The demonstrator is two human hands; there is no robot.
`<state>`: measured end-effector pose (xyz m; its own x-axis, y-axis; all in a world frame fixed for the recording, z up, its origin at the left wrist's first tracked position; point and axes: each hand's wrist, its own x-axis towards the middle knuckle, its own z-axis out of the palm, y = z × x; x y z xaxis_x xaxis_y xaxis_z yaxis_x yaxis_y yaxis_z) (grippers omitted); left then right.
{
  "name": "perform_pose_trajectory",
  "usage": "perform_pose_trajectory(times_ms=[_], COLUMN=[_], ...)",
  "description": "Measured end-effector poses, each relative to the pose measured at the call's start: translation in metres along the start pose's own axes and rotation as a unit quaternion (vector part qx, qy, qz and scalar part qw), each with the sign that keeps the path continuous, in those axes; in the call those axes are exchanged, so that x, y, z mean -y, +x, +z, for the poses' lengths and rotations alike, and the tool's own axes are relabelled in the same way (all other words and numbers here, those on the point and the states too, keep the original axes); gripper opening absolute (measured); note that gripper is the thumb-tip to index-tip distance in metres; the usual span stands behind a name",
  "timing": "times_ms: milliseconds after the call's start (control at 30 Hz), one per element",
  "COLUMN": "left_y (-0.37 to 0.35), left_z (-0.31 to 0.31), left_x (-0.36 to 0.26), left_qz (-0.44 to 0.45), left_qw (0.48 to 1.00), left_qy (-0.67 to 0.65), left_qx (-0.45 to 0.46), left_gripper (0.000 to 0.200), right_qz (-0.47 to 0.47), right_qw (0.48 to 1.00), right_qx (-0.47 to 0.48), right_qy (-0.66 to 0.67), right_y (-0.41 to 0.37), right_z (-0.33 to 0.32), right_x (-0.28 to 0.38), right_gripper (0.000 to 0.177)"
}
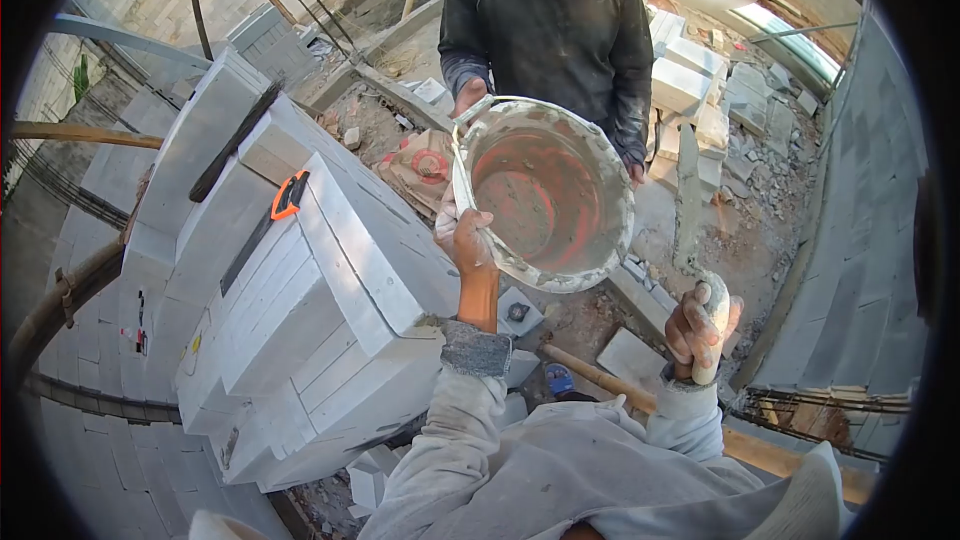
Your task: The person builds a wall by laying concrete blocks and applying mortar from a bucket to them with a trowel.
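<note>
A mortar-smeared bucket [590, 275] is tilted toward me in the middle, its inside coated with thin wet mortar over red. My left hand [468, 240] is closed on the bucket's near left rim and handle. Across from me, a person in a dark shirt [548, 30] has one hand [472, 98] at the bucket's far left rim; the other hand [636, 172] is by its right side. To the right, my right hand [703, 328] is wrapped round the handle of a trowel [687, 200], whose mortar-covered blade points up and away.
Stacked white blocks [330, 290] stand at left, bearing an orange-handled handsaw [288, 196] and a dark brush-like strip [235, 142]. A wooden pole [600, 380] crosses below me. Blocks [690, 80] and rubble lie behind at right, beside a block wall [850, 210]. A paper sack [418, 162] lies on the ground.
</note>
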<state>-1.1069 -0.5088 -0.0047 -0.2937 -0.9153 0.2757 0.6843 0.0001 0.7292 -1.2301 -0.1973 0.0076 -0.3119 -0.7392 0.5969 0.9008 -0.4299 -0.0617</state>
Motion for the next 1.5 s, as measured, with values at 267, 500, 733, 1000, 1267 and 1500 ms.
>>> perform_pose_trajectory(times_ms=[267, 500, 733, 1000, 1267, 1500], left_y=[0.005, -0.1, -0.218, -0.175, -0.179, -0.184], left_z=[0.022, -0.034, -0.235, -0.291, -0.285, -0.292], left_x=[0.045, 0.057, 0.041, 0.06, 0.075, 0.071], left_qz=[-0.047, -0.093, -0.286, -0.15, -0.124, -0.051], left_qw=[0.998, 0.987, 0.837, 0.8, 0.802, 0.859], left_qy=[-0.017, 0.13, -0.126, -0.176, -0.061, 0.043], left_qx=[-0.043, 0.033, -0.45, -0.553, -0.582, -0.508], left_gripper=[0.033, 0.032, 0.057, 0.071, 0.049, 0.042], right_qz=[-0.006, 0.135, 0.353, 0.198, 0.179, 0.252], right_qw=[0.998, 0.951, 0.702, 0.481, 0.44, 0.427], right_qx=[-0.017, -0.141, -0.08, 0.162, 0.204, 0.201], right_qy=[-0.057, -0.239, -0.614, -0.839, -0.856, -0.845], right_y=[-0.014, 0.025, 0.077, 0.134, 0.133, 0.138], right_z=[-0.008, 0.003, -0.077, -0.178, -0.179, -0.169], right_x=[0.002, -0.04, -0.152, -0.313, -0.342, -0.349], right_gripper=[0.053, 0.056, 0.038, 0.064, 0.072, 0.079])
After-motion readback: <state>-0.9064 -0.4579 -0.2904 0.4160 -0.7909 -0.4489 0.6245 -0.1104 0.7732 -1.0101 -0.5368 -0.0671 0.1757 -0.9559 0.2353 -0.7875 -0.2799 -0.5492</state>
